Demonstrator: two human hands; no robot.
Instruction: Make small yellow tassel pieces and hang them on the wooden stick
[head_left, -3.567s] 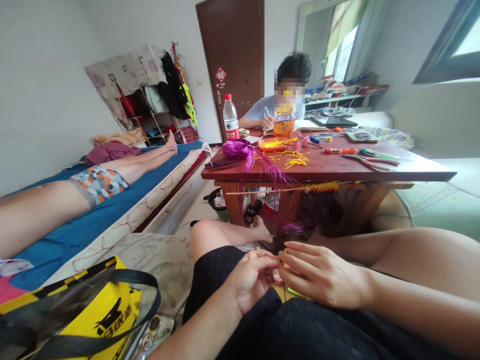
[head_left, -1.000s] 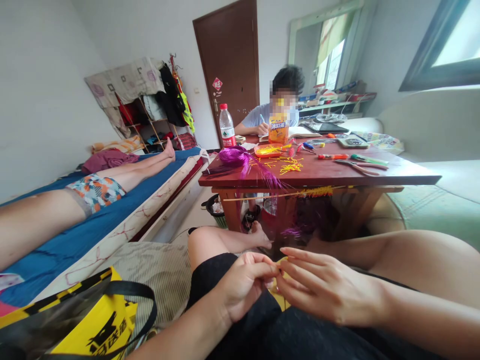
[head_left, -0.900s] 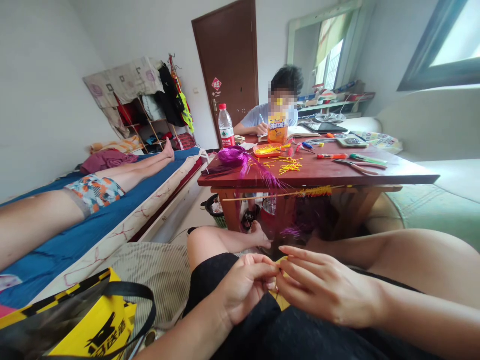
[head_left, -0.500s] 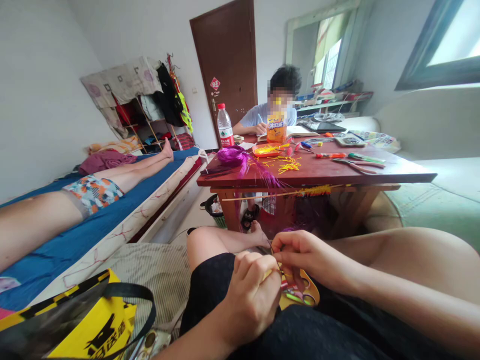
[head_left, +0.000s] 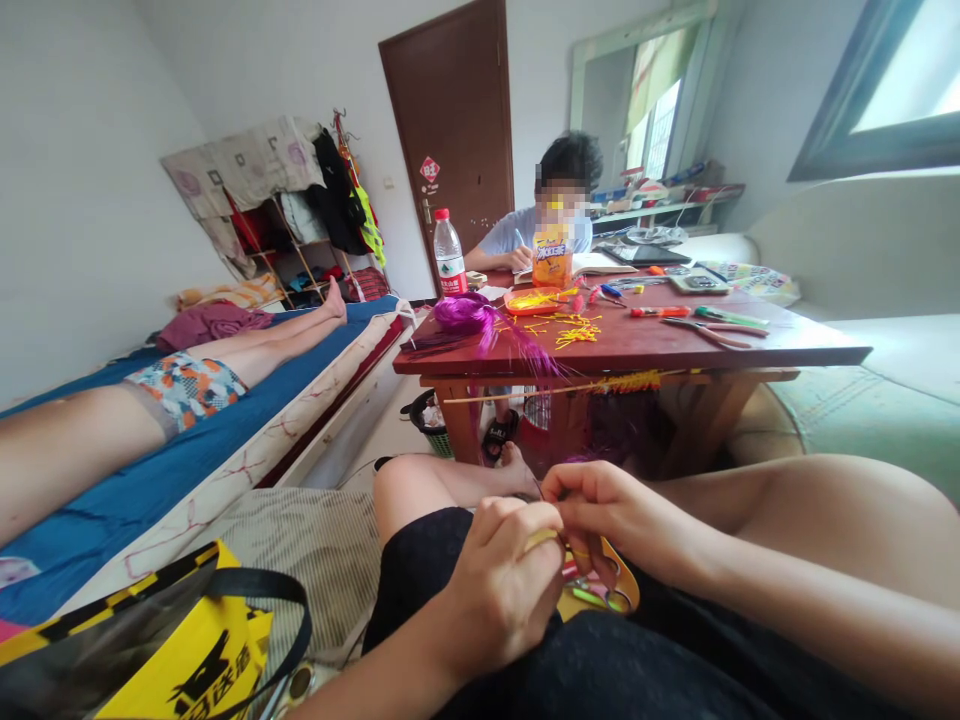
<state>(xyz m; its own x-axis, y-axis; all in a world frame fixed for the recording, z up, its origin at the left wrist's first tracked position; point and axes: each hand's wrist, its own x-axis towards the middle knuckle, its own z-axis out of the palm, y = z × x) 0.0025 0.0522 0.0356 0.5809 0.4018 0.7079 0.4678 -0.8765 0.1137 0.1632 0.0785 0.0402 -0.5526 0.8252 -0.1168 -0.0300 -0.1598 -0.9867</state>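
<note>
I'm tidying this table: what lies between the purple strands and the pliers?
In the head view, loose yellow pieces lie between the purple strands and the pliers, on the red tabletop, nearer the strands.

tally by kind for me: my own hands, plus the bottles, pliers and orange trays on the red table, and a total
own hands: 2 (left hand, right hand)
bottles: 2 (red-capped bottle, orange drink bottle)
pliers: 1 (pliers)
orange trays: 1 (orange tray)
total: 6
</note>
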